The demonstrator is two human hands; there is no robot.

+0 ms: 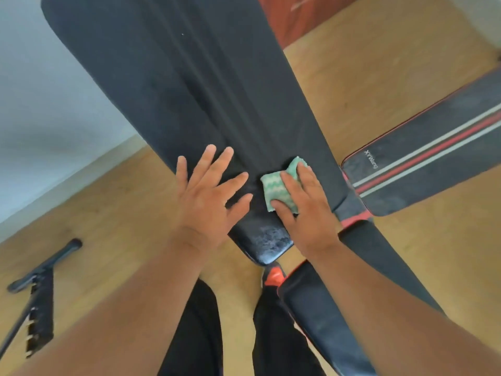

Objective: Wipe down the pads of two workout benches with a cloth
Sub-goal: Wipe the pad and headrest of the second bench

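From the head view, the right hand (pixel 303 207) is pressing the green cloth (pixel 282 185) flat-fingered onto the black back pad (pixel 189 90), near its lower end; the left hand (pixel 208 191) is lying spread and empty beside it. The striped second bench (pixel 423 164) is looking dusty, likely untouched.

White lettering on the striped bench pad (pixel 423 161) is too blurred to read surely.
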